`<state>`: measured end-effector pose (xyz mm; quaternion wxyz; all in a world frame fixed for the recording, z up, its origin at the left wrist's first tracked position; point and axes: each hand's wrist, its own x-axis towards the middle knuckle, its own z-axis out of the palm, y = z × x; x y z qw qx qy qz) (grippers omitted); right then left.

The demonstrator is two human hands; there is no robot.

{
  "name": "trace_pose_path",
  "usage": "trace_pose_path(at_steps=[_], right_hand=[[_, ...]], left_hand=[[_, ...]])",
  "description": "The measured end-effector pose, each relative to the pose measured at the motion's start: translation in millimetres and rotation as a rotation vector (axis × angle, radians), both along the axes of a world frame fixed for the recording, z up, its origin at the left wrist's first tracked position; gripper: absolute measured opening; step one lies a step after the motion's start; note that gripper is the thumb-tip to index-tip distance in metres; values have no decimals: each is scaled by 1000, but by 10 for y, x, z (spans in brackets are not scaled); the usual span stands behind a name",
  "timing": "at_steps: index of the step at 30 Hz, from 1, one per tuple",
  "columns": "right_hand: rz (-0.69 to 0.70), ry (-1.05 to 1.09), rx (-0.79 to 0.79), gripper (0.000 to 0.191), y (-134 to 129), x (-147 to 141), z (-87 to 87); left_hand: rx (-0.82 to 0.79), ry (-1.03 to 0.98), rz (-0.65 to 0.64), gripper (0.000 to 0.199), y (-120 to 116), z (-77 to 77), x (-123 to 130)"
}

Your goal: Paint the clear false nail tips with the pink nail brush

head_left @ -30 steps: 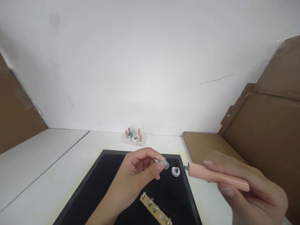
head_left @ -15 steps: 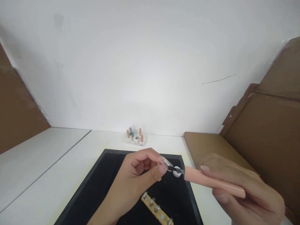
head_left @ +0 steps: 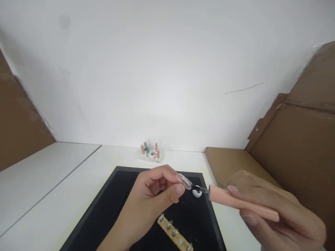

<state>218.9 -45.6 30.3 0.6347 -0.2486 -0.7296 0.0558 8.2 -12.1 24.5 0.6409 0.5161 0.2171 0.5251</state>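
Over the black mat, my left hand pinches a clear false nail between thumb and index finger. My right hand grips a nail polish brush by its long pink cap, held slantwise. The dark bristles point left and lie at the free end of the nail; whether they touch it I cannot tell. Behind the brush, a small round white object rests on the mat, partly covered. Below my left hand lies a tan strip carrying several clear nail tips on small metallic mounts.
A clear holder with several polish bottles stands at the back by the white wall. The black mat lies on the white table. Cardboard lies at right, and brown panels rise on both sides.
My right hand has moved slightly right, drawing the brush bristles from over the false nail out to its end. The left hand stays nearly still.
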Motion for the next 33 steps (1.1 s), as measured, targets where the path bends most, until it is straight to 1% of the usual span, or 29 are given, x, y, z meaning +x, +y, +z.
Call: trace_pose_path(at_steps=[4, 9, 11, 14, 16, 19, 22, 28, 33], right_hand=[[11, 36, -14, 25, -13, 31, -41], [11, -8, -65, 31, -35, 60, -56], [5, -14, -78, 27, -34, 62, -54], [19, -42, -56, 21, -41, 43, -59], [-16, -25, -36, 24, -60, -1, -71], [-118, 89, -28, 29, -97, -89, -87], [-150, 106, -43, 28, -107, -123, -76], [-61, -78, 2, 30, -72, -7, -10], [-27, -134, -42, 32, -46, 59, -8]], left_hand=[[19, 0, -9, 10, -3, -16, -5], [13, -13, -6, 9, -1, -5, 5], [6, -9, -12, 9, -4, 0, 7], [2, 4, 1, 10, -7, -1, 9], [18, 12, 26, 9, -4, -7, 9], [51, 30, 55, 8, 1, -15, 5], [72, 61, 68, 10, -9, -15, -7], [105, 107, 81, 6, -34, -8, -10], [103, 70, 71, 4, -23, 7, 31]])
